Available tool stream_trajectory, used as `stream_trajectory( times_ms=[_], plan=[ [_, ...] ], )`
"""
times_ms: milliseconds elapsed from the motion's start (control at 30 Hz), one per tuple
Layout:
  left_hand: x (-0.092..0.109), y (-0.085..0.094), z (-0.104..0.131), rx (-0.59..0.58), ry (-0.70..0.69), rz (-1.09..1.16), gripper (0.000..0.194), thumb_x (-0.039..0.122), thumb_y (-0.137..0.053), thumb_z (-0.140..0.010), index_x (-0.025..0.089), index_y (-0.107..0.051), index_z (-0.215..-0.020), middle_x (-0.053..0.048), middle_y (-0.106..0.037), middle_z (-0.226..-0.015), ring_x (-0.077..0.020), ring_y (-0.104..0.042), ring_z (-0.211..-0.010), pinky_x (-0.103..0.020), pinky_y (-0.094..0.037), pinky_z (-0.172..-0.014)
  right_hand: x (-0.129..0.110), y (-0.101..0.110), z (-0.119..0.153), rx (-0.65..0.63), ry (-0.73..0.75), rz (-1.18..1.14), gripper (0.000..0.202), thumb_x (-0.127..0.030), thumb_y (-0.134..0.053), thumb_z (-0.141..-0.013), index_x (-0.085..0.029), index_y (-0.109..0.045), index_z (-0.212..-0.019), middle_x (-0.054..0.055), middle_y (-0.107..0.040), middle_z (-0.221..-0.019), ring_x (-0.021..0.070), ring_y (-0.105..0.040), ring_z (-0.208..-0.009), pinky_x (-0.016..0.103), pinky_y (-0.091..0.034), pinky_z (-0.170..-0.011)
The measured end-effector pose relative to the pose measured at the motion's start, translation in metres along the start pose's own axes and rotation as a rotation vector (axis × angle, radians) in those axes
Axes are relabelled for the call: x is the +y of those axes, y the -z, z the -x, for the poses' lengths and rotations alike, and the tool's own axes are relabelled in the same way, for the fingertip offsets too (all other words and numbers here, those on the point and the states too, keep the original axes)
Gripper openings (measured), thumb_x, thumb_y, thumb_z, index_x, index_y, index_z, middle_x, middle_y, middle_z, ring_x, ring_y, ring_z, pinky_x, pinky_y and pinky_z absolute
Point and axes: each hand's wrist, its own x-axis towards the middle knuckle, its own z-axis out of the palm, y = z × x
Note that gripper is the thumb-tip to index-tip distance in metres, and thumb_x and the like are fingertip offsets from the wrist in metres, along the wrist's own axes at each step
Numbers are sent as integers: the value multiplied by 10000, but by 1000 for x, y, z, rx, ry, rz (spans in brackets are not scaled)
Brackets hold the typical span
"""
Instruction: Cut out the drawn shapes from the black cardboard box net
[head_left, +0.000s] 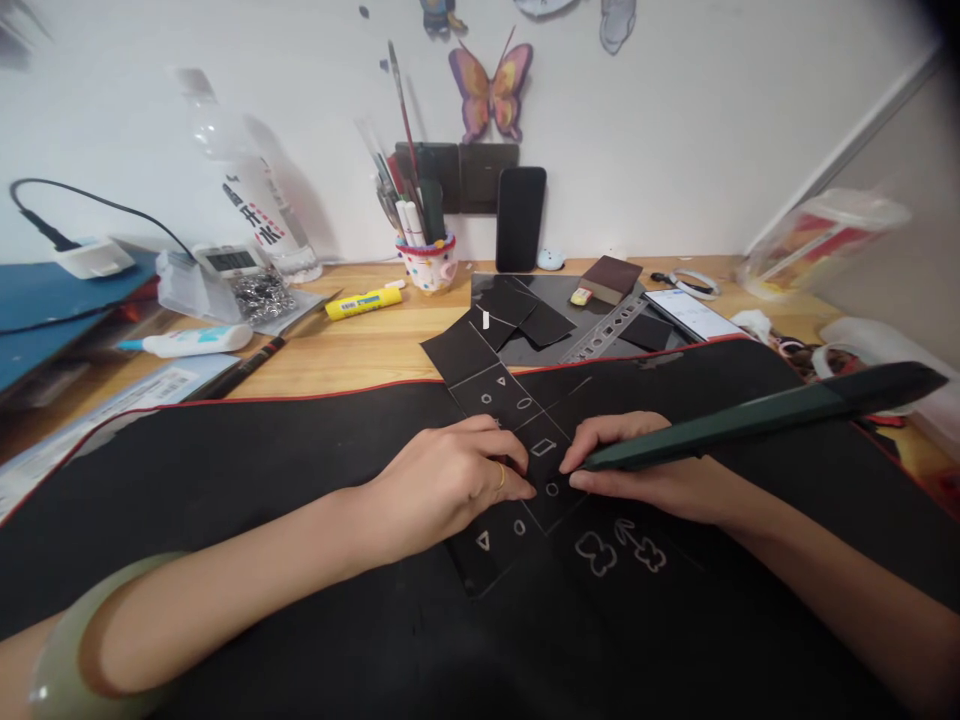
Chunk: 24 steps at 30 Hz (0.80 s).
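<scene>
While the left hand (450,475) rests, its grip apart, on flat black paper (536,470) drawn with thin pale triangles (484,541), ovals (520,527) and a parallelogram (544,447) at the frame's centre, the right hand (664,490) clamps a long, faceted, dark green pen (757,417), right of centre, slanting rightward.

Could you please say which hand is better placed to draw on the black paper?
Probably the right hand: it holds the green pen, while the left hand rests on the black paper.

Pen (750,418), dark green; paper (541,466), black with pale outlined shapes; mat (247,465), black edged red; tube (365,303), yellow; butterfly (491,97), orange and purple.
</scene>
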Motion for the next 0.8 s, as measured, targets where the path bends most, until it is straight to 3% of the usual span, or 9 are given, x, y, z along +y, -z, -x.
stream_trajectory(
  times_ms=[300, 567, 800],
  plan=[
    [-4, 1, -1, -33, -42, -5, 255, 205, -409, -901, 224, -649, -986, -17, -597, -1082, -141, -517, -886, -248, -428, -751, 0, 8, -7, -126, 33, -25, 143, -306, -622, -751, -181, -656, -811, -10, -625, -725, 107, -566, -670, 206, -418, -590],
    [-4, 2, 1, -55, -58, -46, 275, 197, -397, -900, 233, -642, -1020, 0, -582, -1172, -158, -491, -892, -266, -437, -743, 5, 9, -5, -99, 34, -32, 146, -307, -630, -746, -182, -652, -818, -18, -619, -700, 98, -556, -641, 202, -404, -557],
    [-3, 3, 5, -89, -73, -134, 321, 170, -325, -913, 222, -598, -1074, -9, -564, -1205, -144, -498, -825, -255, -436, -719, 5, 3, -1, -70, 34, -6, 158, -329, -599, -768, -184, -627, -825, 6, -631, -773, 125, -575, -719, 222, -430, -623]
  ],
)
